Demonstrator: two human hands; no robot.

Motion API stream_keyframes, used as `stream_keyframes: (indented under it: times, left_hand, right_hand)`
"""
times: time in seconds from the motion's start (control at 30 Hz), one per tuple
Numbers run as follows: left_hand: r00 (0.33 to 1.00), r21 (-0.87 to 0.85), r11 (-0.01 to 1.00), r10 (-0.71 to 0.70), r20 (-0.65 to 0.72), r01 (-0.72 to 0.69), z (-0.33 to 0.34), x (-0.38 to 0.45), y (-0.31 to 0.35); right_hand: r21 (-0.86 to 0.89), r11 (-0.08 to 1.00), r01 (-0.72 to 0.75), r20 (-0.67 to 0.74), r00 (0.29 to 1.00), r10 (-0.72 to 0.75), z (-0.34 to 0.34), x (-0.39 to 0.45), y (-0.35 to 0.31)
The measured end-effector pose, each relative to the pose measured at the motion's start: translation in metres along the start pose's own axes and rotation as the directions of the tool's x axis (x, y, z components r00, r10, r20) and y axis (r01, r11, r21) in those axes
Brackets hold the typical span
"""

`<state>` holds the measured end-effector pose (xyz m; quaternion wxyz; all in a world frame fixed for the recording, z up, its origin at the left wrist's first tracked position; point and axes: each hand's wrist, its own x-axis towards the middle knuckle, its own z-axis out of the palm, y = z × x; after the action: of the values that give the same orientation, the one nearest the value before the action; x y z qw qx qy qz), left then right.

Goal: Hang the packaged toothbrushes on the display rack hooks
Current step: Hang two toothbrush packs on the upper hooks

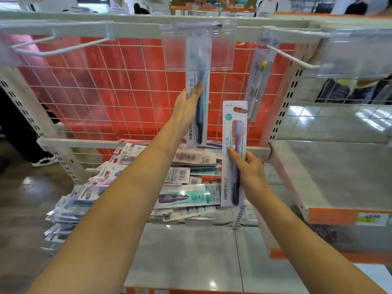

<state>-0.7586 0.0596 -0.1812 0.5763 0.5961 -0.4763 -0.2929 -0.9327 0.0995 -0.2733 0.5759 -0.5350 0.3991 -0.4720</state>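
My left hand (187,105) grips a packaged blue toothbrush (199,115) upright at the middle hook; the pack's top sits behind that hook's clear label holder (199,47), so I cannot tell whether it is on the hook. My right hand (247,168) holds a packaged purple toothbrush (234,153) upright, lower and to the right. Another pack (257,83) hangs on the right hook (292,58). An empty hook (57,50) juts out at upper left. A pile of packaged toothbrushes (180,181) lies on the lower shelf behind my arms.
The white wire grid back panel (118,85) has an orange sheet behind it. A neighbouring grey shelf (331,170) with an orange edge stands at right, with a clear label holder (356,54) above it. A person's legs and shoe (42,161) are at far left.
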Motion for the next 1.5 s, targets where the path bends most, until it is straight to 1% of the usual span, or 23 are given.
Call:
stream_keyframes:
  times: [0.2,0.37,0.63,0.73,0.9,1.17,1.4,1.5]
  left_hand:
    - [0.999,0.015,0.999,-0.051,0.019,0.051,0.003,0.014,0.004]
    - [0.999,0.008,0.999,-0.053,0.002,0.053,0.006,0.024,0.003]
    - [0.993,-0.02,0.993,-0.119,-0.023,0.119,0.007,0.045,-0.001]
    - [0.99,-0.023,0.991,-0.13,-0.046,0.129,0.009,0.05,-0.001]
    - [0.992,-0.018,0.995,-0.101,-0.079,0.099,0.01,0.057,-0.006]
    - [0.973,-0.066,0.98,-0.193,-0.127,0.185,0.018,0.055,-0.01]
    - [0.973,-0.048,0.987,-0.157,-0.168,0.151,0.016,0.043,-0.026]
    - [0.961,0.004,0.987,-0.153,-0.23,0.158,0.01,0.031,-0.034]
  right_hand:
    - [-0.053,0.999,-0.001,-0.035,0.999,-0.001,0.0,0.008,0.002]
    - [-0.018,1.0,-0.003,-0.012,1.0,0.002,-0.003,0.01,0.001]
    - [-0.029,1.0,-0.012,-0.041,0.999,0.01,-0.007,0.012,0.001]
    - [-0.036,0.999,-0.012,-0.039,0.999,0.01,-0.008,0.012,0.001]
    - [-0.037,0.999,-0.012,-0.048,0.999,0.01,-0.011,0.012,-0.001]
    - [-0.056,0.998,0.0,-0.038,0.999,-0.002,-0.017,0.01,-0.001]
    - [-0.058,0.998,-0.027,-0.023,0.999,0.026,-0.014,0.004,0.0]
    - [-0.039,0.999,-0.021,0.022,1.0,0.021,-0.012,0.0,-0.001]
